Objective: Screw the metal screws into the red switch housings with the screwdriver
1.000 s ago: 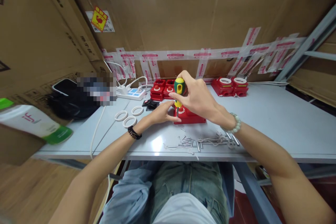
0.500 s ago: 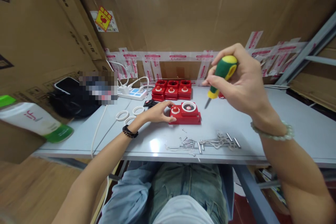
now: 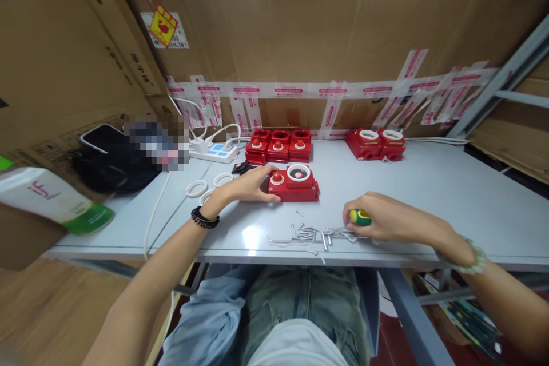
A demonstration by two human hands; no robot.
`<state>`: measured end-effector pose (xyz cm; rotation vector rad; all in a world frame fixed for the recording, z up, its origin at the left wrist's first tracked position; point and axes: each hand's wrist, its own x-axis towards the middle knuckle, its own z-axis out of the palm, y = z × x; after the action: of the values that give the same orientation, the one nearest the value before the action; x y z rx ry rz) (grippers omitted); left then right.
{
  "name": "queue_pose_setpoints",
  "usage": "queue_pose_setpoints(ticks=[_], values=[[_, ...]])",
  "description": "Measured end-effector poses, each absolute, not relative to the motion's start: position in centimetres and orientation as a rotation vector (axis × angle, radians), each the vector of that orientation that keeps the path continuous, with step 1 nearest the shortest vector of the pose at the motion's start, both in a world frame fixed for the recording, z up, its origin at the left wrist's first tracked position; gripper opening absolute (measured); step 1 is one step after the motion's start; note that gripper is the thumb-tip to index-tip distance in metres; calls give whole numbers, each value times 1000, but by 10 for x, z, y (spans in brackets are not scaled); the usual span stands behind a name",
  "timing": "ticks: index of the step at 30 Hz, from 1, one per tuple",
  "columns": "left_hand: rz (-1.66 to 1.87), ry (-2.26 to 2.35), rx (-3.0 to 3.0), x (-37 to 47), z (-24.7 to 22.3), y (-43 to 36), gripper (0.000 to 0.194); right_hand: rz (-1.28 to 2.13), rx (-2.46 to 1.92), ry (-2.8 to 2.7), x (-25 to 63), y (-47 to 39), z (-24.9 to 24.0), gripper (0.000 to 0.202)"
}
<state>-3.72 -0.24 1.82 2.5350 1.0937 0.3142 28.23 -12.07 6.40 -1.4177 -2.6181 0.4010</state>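
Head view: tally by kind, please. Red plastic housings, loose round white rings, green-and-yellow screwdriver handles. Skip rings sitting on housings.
Red plastic housings: 6
Loose round white rings, one partly hidden: 3
Green-and-yellow screwdriver handle: 1
Total: 10

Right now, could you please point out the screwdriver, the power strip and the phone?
Screwdriver [image 3: 360, 217], head view: yellow-and-green handle.
Power strip [image 3: 218, 154], head view: top face.
Phone [image 3: 103, 138], head view: dark screen.

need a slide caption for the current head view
Left hand gripping a red box, right hand around a yellow-and-green screwdriver handle near loose screws.
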Motion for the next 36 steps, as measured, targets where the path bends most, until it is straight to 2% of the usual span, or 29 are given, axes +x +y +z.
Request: queue_pose_setpoints(ticks=[3,7,17,23,29,36], values=[[313,1080,2537,-37,18,-2,81,597,-1463,-2731,277,-118,66,17],[342,1063,2535,-38,16,-2,80,636,-1478,-2733,274,-115,68,17],[316,1079,2533,-37,18,-2,79,256,-1368,-2617,293,-117,112,12],[510,913,2503,-31,18,-6,83,-1,-1270,-2400,293,-99,135,15],[534,937,2497,-27,16,-6,77,143,-1481,-2520,303,-74,113,10],[476,1016,2519,-28,22,-7,79,113,-1780,-2605,324,-59,78,12]])
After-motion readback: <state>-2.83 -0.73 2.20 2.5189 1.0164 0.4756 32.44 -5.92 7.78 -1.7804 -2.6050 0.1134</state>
